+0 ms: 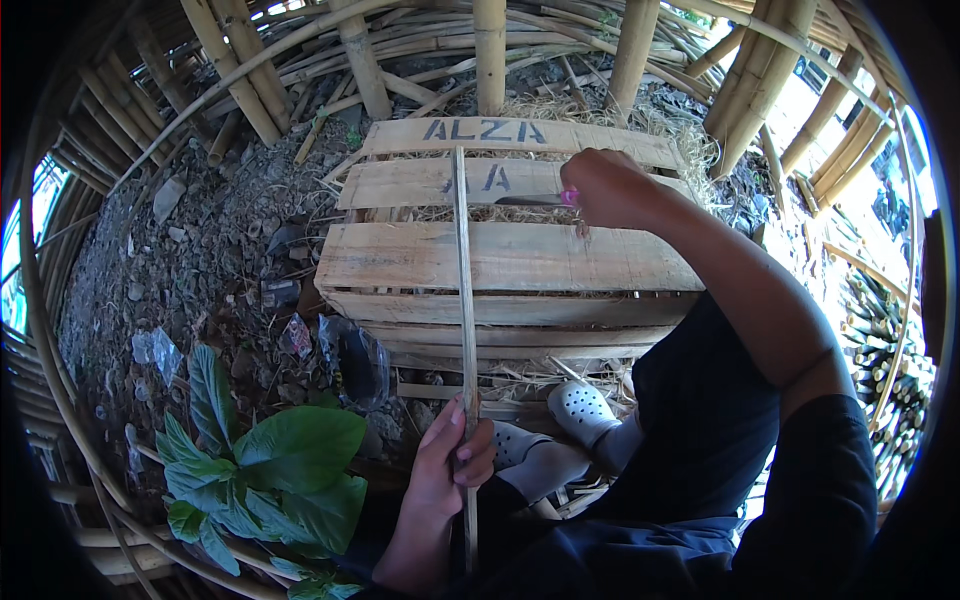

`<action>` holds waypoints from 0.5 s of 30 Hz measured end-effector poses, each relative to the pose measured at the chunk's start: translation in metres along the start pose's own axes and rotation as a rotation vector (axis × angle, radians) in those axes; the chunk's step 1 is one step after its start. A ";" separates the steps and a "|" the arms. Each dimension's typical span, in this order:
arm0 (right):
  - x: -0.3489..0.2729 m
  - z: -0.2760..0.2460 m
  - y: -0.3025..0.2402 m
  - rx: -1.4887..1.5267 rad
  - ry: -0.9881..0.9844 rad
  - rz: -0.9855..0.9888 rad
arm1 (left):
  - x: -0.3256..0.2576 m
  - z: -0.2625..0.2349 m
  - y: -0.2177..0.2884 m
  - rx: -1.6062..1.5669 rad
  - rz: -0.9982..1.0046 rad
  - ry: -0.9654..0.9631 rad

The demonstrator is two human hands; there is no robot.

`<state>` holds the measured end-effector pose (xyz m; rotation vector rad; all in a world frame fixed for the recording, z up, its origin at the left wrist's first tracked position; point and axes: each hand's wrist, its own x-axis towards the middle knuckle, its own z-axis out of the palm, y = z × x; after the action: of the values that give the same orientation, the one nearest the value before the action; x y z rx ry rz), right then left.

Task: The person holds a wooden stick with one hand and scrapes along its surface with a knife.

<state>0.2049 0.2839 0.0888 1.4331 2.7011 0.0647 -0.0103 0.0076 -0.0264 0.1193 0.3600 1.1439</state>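
My left hand (447, 468) is closed around the lower part of a long, thin bamboo strip (466, 270). The strip stands nearly straight up the picture, its far end over the slats of a wooden crate (390, 258). In a fist, my right hand (612, 192) grips a knife (530, 200) by its pink handle. The blade points left toward the strip, above the crate's second slat, with a small gap between tip and strip. Most of the handle is hidden by my fingers.
A leafy green plant (300, 450) grows at the lower left. Stones and plastic scraps (157, 352) litter the soil beside the crate. Bamboo posts (490, 60) stand behind it, with cut bamboo pieces (880, 350) piled at the right. My feet in grey clogs (583, 412) are near the crate.
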 end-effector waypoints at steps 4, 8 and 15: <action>0.001 0.018 -0.019 0.459 0.028 -0.118 | 0.002 0.001 -0.001 0.006 -0.004 0.013; -0.006 0.019 -0.059 0.503 -0.051 -0.341 | -0.001 -0.001 0.001 -0.004 0.008 0.014; 0.014 0.033 -0.034 0.280 0.143 -0.066 | 0.001 0.000 0.000 -0.017 -0.002 -0.006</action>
<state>0.1725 0.2763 0.0524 1.4553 2.9687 -0.2340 -0.0100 0.0083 -0.0263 0.1077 0.3454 1.1439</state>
